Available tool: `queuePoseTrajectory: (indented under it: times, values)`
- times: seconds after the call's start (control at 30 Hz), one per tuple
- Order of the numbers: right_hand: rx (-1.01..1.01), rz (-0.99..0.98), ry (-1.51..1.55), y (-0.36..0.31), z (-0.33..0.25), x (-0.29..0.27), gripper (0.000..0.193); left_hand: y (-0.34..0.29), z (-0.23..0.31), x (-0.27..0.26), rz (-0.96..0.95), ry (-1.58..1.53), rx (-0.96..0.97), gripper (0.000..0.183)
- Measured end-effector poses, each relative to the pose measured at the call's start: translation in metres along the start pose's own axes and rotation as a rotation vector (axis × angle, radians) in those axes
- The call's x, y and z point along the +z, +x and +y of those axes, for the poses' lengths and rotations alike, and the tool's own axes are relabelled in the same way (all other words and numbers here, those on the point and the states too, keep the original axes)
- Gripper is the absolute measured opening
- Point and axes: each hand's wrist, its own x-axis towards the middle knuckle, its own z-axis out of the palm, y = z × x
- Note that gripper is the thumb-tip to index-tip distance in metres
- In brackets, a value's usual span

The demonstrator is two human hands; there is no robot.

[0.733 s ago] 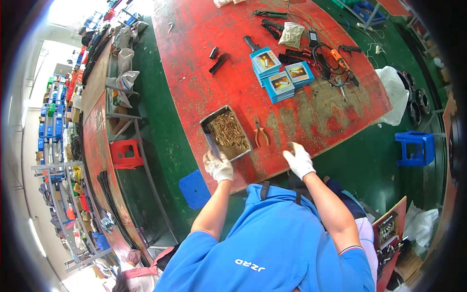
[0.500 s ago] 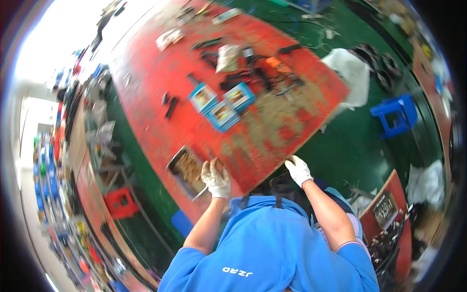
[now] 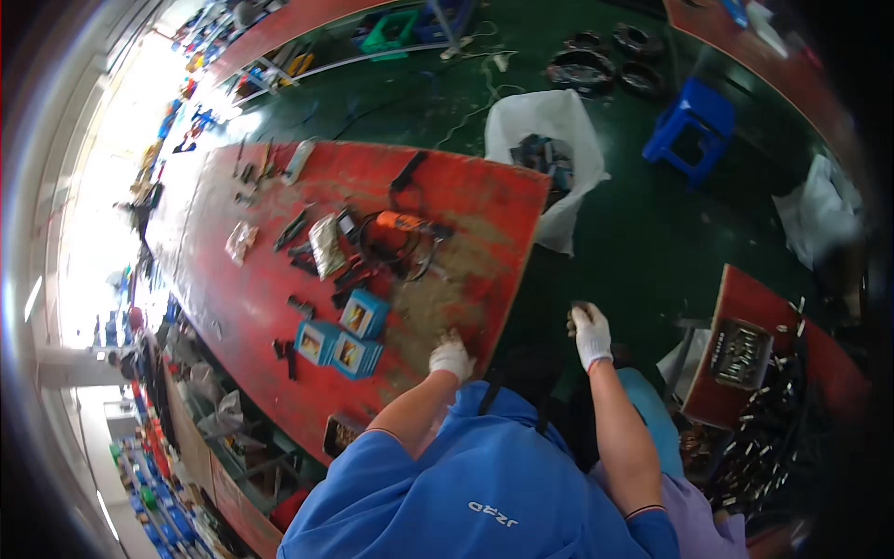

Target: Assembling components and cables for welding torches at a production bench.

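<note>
My left hand [image 3: 451,358], in a white glove with soiled fingertips, is over the near right part of the red table [image 3: 410,307]. Its fingers are loosely stretched out and I see nothing held in them. To its left, blue boxes [image 3: 357,356] with pictures on top sit grouped together. My right hand [image 3: 592,341], gloved in white too, is off the table's right edge, above the floor. Its fingers are closed around something small and dark at the tips, too small to name. The tray with small brownish pieces [image 3: 342,434] is partly covered by my left arm.
An orange corded power tool [image 3: 410,223], a clear bag [image 3: 326,246] and dark tools lie on the table. Beyond its right corner stands a white sack [image 3: 559,130] with dark parts. A blue stool [image 3: 694,126] is farther right. Nearer, a side table holds a tray of metal parts [image 3: 741,354].
My view has turned to the right. My left hand has left the tray's side and is now near the table's right edge. My right hand has swung farther from the table.
</note>
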Motion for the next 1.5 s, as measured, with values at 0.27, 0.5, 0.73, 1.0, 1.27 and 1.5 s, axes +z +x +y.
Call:
queuePoseTrajectory:
  times: [0.27,0.5,0.73,1.0,1.27,1.5]
  values:
    - [0.126,0.334,-0.004,0.035,0.006,-0.100,0.024,0.030,0.007,-0.064,-0.426,0.113,0.008,0.063]
    - [0.258,0.526,-0.549,0.042,-0.024,-0.175,0.046,0.178,0.090,-0.195,-0.778,0.482,0.522,0.055]
    - [0.315,0.877,-0.106,0.044,-0.068,-0.188,0.045,0.301,0.335,-0.317,-0.163,0.547,1.047,0.041]
    - [0.217,1.048,0.028,0.096,-0.097,-0.223,0.045,0.245,0.592,-0.362,-0.091,0.152,1.383,0.039]
    - [0.160,1.148,0.123,0.165,-0.131,-0.341,0.042,0.295,0.684,-0.335,-0.344,0.430,1.275,0.035]
    - [0.186,1.208,0.175,0.211,-0.189,-0.472,0.041,0.472,0.717,-0.411,-0.259,1.220,1.855,0.032]
